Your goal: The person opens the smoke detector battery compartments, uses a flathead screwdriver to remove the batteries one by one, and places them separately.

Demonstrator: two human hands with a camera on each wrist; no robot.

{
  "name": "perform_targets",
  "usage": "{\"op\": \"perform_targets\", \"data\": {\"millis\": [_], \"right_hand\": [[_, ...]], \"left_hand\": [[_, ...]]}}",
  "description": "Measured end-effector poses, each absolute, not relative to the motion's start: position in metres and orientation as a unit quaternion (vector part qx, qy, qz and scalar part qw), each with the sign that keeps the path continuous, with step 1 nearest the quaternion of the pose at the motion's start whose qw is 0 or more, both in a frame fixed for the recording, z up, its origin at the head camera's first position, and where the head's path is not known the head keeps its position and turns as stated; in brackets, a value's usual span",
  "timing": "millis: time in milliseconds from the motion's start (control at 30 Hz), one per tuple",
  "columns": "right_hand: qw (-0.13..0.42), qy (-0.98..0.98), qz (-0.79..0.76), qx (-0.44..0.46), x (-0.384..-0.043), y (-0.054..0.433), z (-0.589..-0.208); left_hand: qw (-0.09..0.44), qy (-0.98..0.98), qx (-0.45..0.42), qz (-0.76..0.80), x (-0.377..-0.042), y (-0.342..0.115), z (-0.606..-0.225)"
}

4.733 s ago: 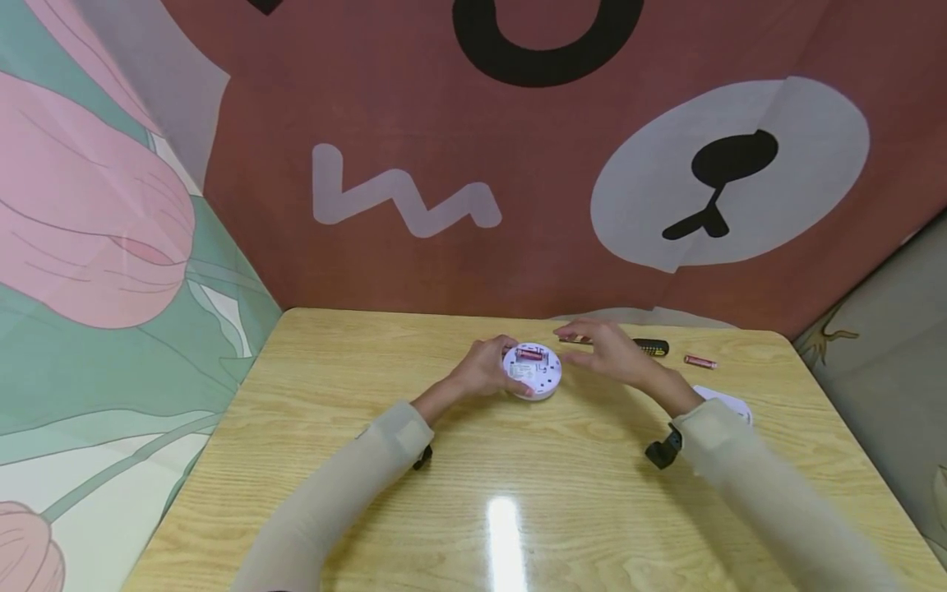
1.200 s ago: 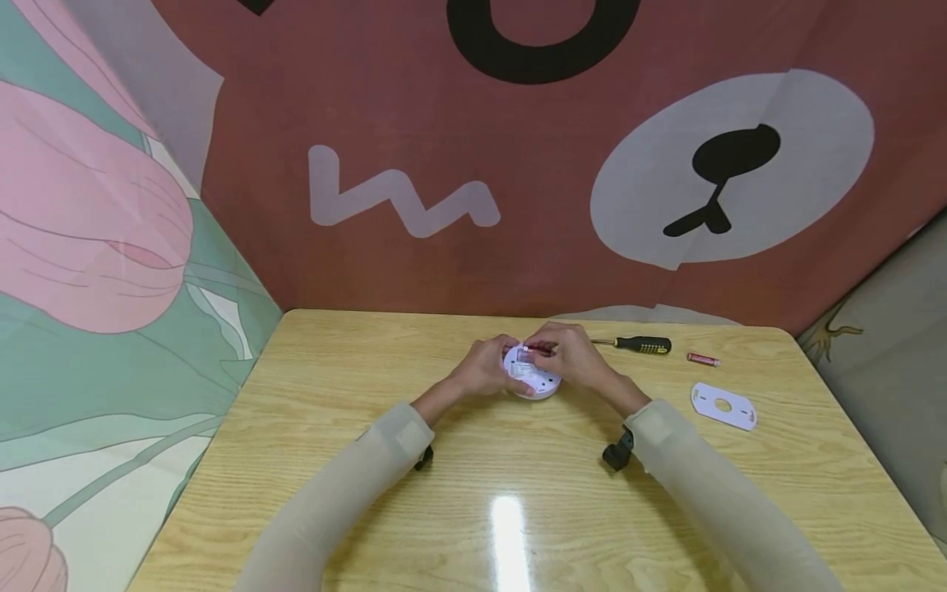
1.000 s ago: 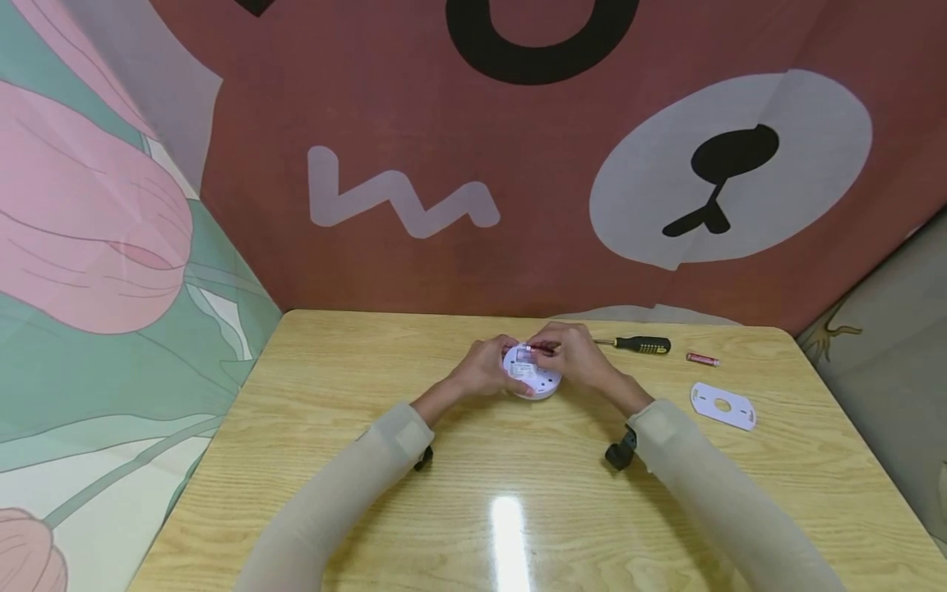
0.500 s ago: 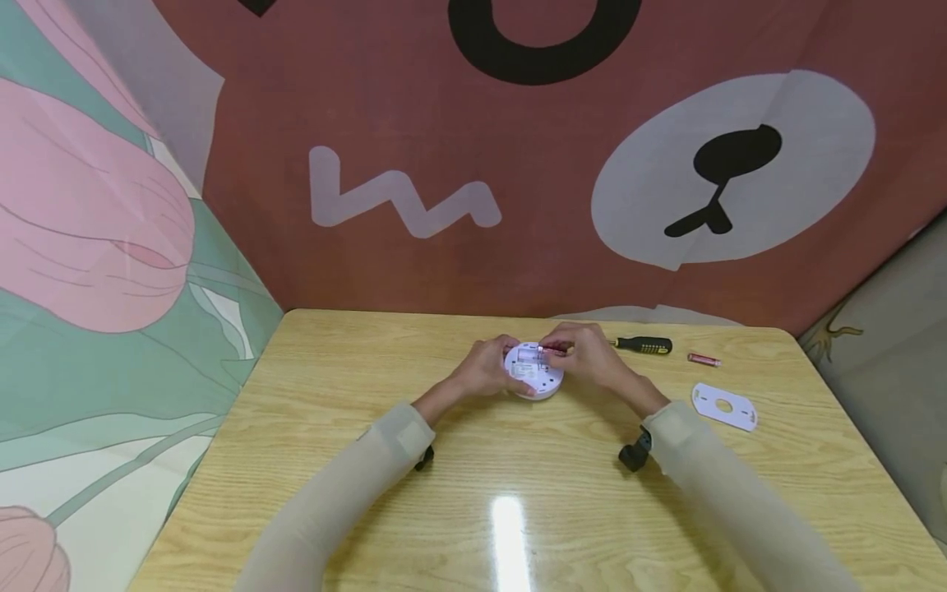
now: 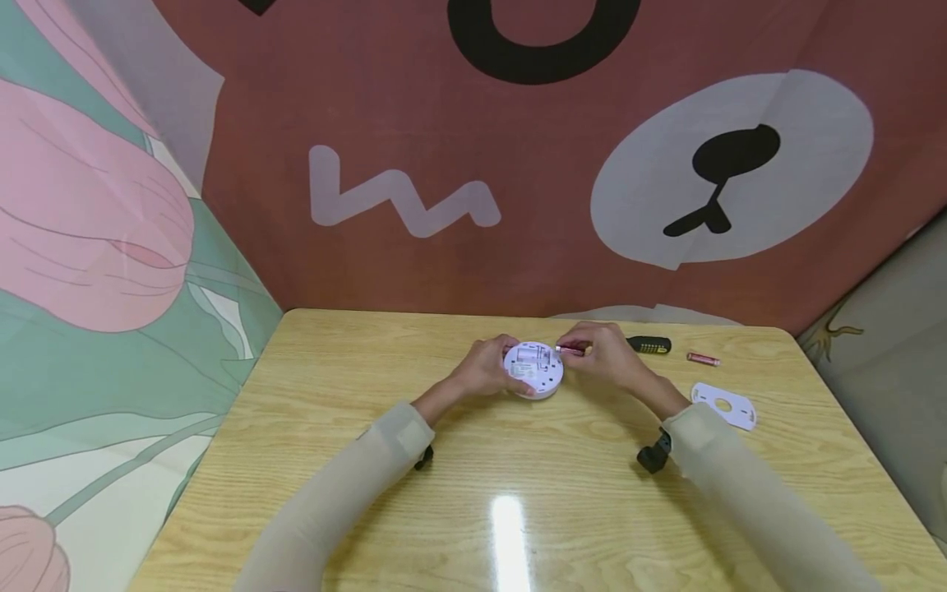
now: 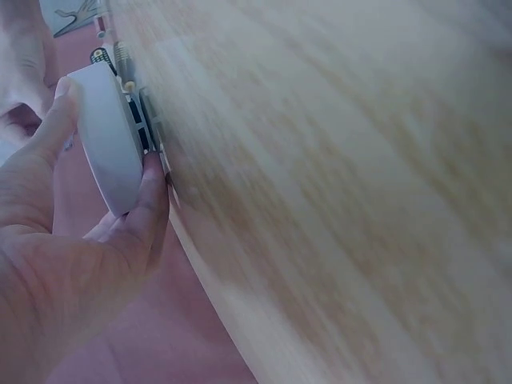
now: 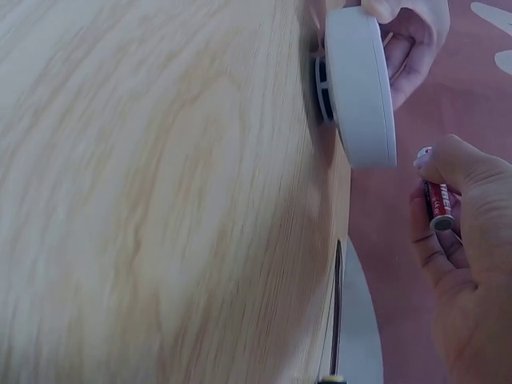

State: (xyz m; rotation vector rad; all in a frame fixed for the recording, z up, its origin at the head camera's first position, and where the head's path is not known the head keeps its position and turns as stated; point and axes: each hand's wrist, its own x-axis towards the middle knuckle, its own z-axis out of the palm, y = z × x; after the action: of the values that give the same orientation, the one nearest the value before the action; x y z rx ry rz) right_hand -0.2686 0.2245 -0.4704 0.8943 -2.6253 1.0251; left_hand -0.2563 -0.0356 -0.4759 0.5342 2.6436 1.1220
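Note:
My left hand (image 5: 482,368) grips a round white smoke alarm (image 5: 546,385) by its left side, thumb on the near edge. Its back faces up, showing a battery compartment with no battery in it. In the left wrist view, the fingers hold the alarm (image 6: 108,140) from below and the thumb lies on its face. Just to the alarm's right, my right hand (image 5: 610,359) pinches a red AA-type battery (image 5: 571,351) between thumb and fingers. The right wrist view shows this battery (image 7: 438,204) apart from the alarm's rim.
A black-and-yellow screwdriver (image 5: 651,345) lies behind my right hand, its shaft partly hidden. Further right, a second red battery (image 5: 703,359) lies on the wooden table (image 5: 370,353). A white mounting plate (image 5: 725,420) with a central hole sits nearer, beside my right sleeve.
The battery that was in the alarm's compartment has come out in my right hand, which has moved right, away from the alarm. The left hand holds the alarm in the same place.

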Motion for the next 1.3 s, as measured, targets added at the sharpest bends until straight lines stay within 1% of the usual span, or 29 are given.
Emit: {"op": "perform_targets", "data": {"millis": [367,833,1133,1300], "right_hand": [[0.118,-0.880,0.336,0.316,-0.268,0.248,-0.471],[0.128,-0.893,0.302,0.307,-0.258,0.276,-0.471],[0.169,-0.884,0.286,0.328,-0.256,0.298,-0.472],[0.183,-0.883,0.276,0.333,-0.254,0.311,-0.471]], "left_hand": [[0.111,0.903,0.176,0.377,-0.256,-0.035,-0.474],[0.111,0.899,0.184,0.382,-0.257,-0.036,-0.477],[0.113,0.899,0.185,0.380,-0.257,-0.036,-0.477],[0.111,0.900,0.187,0.379,-0.257,-0.036,-0.477]]}}
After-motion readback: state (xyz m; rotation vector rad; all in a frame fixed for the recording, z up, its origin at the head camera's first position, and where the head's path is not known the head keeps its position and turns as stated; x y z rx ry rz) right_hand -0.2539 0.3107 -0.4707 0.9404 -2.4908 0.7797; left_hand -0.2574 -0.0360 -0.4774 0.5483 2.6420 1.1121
